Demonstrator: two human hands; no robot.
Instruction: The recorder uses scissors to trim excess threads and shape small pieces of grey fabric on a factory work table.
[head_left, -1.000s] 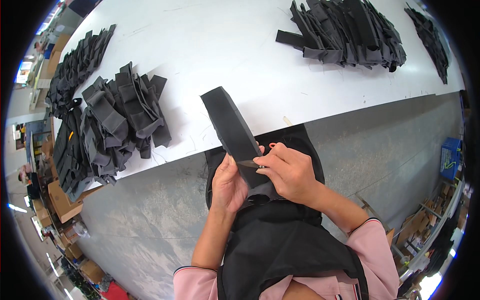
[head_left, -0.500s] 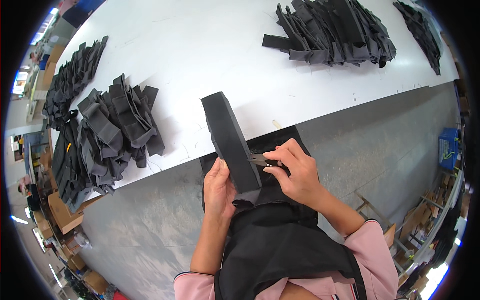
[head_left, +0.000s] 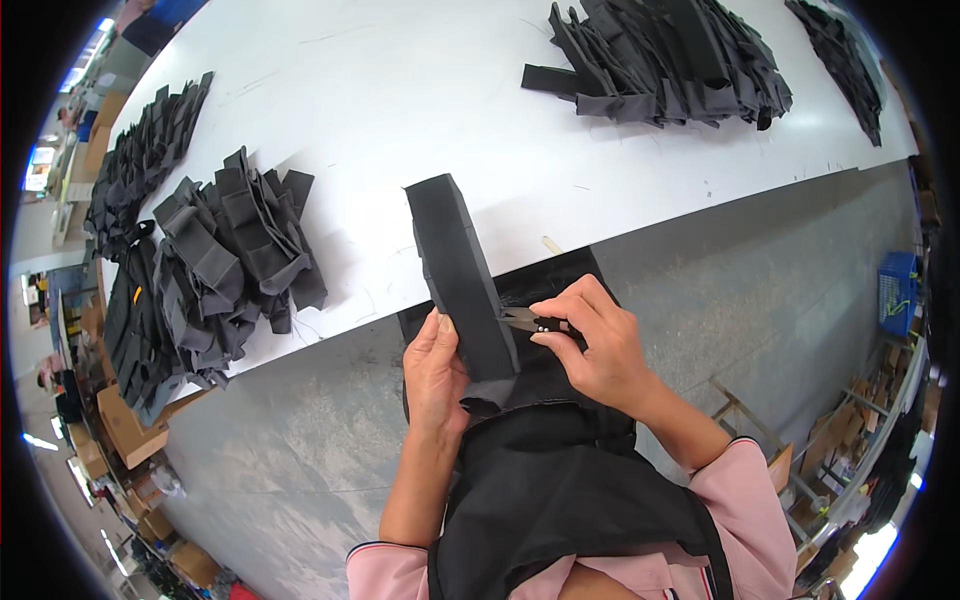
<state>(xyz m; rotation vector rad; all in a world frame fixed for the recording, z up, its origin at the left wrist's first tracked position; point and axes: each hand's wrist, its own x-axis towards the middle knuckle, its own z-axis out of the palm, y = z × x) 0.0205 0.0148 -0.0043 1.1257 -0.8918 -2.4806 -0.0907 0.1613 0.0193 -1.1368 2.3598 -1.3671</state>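
A long black fabric piece [head_left: 458,270], folded into a flat box-like strip, is tilted up over the table's near edge. My left hand [head_left: 436,365] grips its left side near the lower end, thumb on top. In my right hand [head_left: 597,345] is a small pair of thread snips [head_left: 535,321], pinched between thumb and fingers. The snips' blades look parted and point left, close to the strip's right edge. Whether they touch a thread there is too small to tell. The strip's lower end hangs loose above the black apron [head_left: 560,485].
Black fabric pieces lie heaped on the white table [head_left: 400,90]: a pile at the left [head_left: 235,250], a smaller one behind it [head_left: 150,150], a large one at the far right [head_left: 670,70] and another at the right rim [head_left: 840,65]. A blue basket [head_left: 898,292] stands off to the right.
My right hand and the snips have shifted slightly right, and the blades look wider apart. The fabric strip has tilted a little more upright, still held by my left hand.
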